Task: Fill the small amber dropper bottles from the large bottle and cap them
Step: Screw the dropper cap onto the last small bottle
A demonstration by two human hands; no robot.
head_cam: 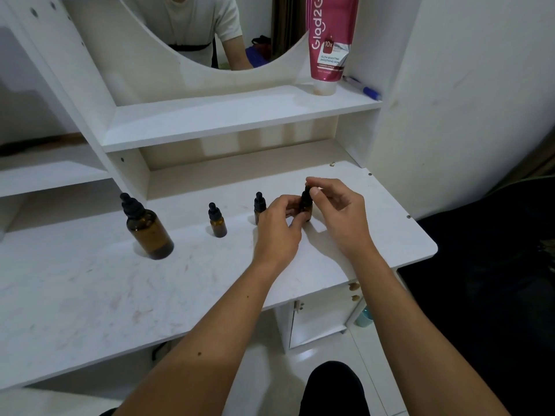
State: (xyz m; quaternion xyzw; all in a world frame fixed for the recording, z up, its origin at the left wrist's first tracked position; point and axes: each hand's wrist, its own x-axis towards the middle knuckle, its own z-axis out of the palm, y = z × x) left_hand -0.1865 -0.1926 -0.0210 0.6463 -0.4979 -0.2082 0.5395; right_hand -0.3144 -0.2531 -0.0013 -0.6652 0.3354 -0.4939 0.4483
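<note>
While the left hand [277,228] curls its fingers around the amber glass body of a small dropper bottle [306,205], the right hand [338,210] pinches the bottle's black rubber-bulb cap between thumb and fingertips. The bottle is dark brown with a black top, standing upright on the white tabletop [90,295] towards its right end, its long axis vertical and the bulb pointing up. Just to its left, partly hidden behind the left hand, stands a second small dropper bottle [259,205], and further left a third [216,221], both capped and upright. The large amber bottle [147,228] stands at the left of the row, also capped. On the shelf above, a pink tube [330,43] stands on its cap beside a blue pen [362,87].
</note>
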